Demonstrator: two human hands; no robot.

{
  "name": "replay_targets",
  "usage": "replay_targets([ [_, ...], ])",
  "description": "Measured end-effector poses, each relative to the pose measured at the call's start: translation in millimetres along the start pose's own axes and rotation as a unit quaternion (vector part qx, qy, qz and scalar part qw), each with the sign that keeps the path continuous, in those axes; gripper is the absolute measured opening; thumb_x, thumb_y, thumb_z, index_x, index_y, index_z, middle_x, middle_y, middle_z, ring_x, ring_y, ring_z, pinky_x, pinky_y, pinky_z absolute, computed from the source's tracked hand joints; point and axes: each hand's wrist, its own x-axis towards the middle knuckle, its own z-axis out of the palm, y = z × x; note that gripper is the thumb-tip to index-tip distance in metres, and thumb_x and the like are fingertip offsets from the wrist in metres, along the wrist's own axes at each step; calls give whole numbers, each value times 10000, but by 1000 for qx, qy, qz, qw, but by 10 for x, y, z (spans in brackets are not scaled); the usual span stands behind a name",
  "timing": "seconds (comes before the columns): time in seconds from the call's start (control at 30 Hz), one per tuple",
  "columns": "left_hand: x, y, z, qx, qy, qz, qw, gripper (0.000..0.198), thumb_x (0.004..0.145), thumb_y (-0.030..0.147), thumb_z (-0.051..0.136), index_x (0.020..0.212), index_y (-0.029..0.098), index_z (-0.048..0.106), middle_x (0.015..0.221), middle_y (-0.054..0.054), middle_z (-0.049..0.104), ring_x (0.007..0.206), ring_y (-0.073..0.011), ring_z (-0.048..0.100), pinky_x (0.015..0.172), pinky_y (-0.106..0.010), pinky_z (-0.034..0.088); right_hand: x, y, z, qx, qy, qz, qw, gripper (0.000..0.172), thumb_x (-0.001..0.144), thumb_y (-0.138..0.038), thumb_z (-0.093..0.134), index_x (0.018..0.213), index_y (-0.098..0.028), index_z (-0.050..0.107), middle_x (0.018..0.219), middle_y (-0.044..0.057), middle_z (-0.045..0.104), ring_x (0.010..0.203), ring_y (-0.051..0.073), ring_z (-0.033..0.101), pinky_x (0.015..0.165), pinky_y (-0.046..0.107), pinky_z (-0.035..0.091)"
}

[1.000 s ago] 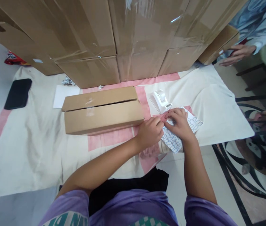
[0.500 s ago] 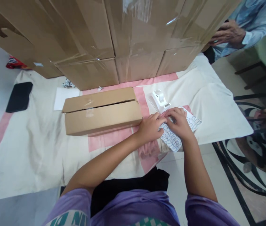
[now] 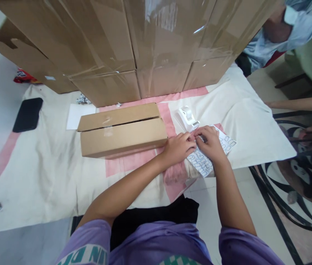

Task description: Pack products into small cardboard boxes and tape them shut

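Observation:
A white sheet printed with rows of small blue-grey outlined shapes [image 3: 200, 162] lies near the front edge of the cloth-covered table. My left hand [image 3: 178, 148] is closed at the sheet's left side, its fingers curled at the paper. From the right, my right hand [image 3: 210, 142] pinches at the sheet's upper part, its fingertips close to those of my left. The exact spot they grip is hidden by the fingers. Just beyond them stands a white tape dispenser [image 3: 186, 118]. A long closed cardboard box [image 3: 122, 136] with a strip of clear tape lies left of my left hand.
Large taped cardboard boxes [image 3: 161, 48] form a wall at the back. A black flat object [image 3: 28, 115] and a white card [image 3: 80, 116] lie to the left. Another person's blue sleeve [image 3: 305, 29] shows at top right, and another arm [image 3: 302, 103] reaches in below.
My left fingers have curled in more and shifted slightly right. The person at top right has moved their hand up, and another arm has come into view at the right edge.

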Motion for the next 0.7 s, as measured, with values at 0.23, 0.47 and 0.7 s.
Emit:
replay_targets([
  [0.23,18,3,-31,-4,-15,10,1000,167,899,274,616,1040,276,705,1243,15,644,1098,-187,632,793,-331,511,-3,-19,3,0,0,2,1000,132,882,-161,588,912,-253,678,1015,41,683,1059,290,571,974,485,374],
  [0.47,23,75,18,43,-14,-15,999,168,1002,296,498,1021,260,662,1203,-18,637,1069,-204,610,798,-344,489,6,-23,2,-3,-5,10,1000,135,885,-168,580,919,-252,681,1015,41,685,1054,282,570,985,483,362],
  [0.7,31,32,59,9,4,-38,999,201,1052,317,445,1022,245,630,1172,-13,640,1076,-195,621,858,-350,490,-1,-81,7,-50,-6,-5,999,115,908,-191,567,918,-244,669,995,54,667,1034,292,551,933,478,365],
])
